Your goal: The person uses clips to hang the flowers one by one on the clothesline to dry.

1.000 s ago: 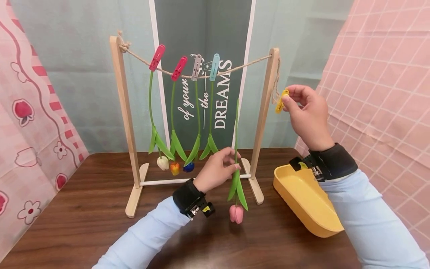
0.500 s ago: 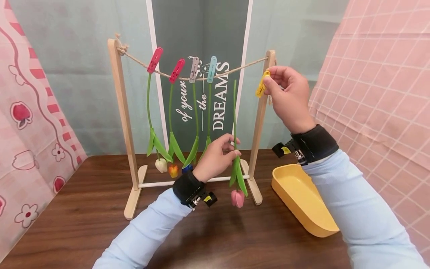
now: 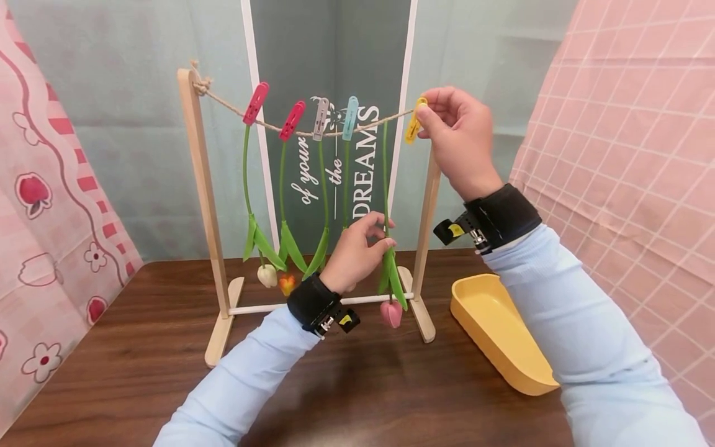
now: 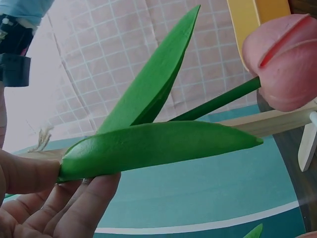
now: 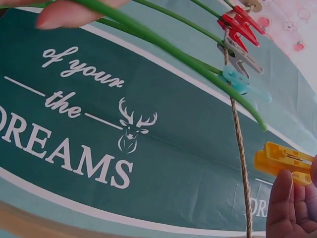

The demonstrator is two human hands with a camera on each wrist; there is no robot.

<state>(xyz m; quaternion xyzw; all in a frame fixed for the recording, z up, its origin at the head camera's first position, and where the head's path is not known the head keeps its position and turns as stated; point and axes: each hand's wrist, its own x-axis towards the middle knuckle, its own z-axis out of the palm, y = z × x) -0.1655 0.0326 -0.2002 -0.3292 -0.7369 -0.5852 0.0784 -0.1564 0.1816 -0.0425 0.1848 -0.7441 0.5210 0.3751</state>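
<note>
My left hand [image 3: 357, 251] pinches an artificial pink tulip [image 3: 392, 315] near the base of its green leaves [image 4: 158, 146], bloom downward. Its stem rises to the twine [image 3: 371, 125], and in the right wrist view the stem's tip [image 5: 261, 124] crosses the line. Between thumb and fingers, my right hand [image 3: 460, 139] holds a yellow clothespin [image 3: 414, 124] close to the right post; in the right wrist view it is apart from the twine. Two red clothespins [image 3: 256, 103], a grey one [image 3: 321, 119] and a light blue one [image 3: 350, 118] clip other tulips upside down.
A wooden stand with a left post [image 3: 203, 186] and right post [image 3: 429, 211] carries the twine over a brown table [image 3: 268, 397]. A yellow tray [image 3: 475, 323] lies right, below the right forearm. A green printed cloth [image 3: 290, 49] hangs behind.
My right hand has brought the yellow clothespin leftward and up, from beyond the right post to beside the twine. My left hand has lifted the pink tulip, its stem end now at twine height.
</note>
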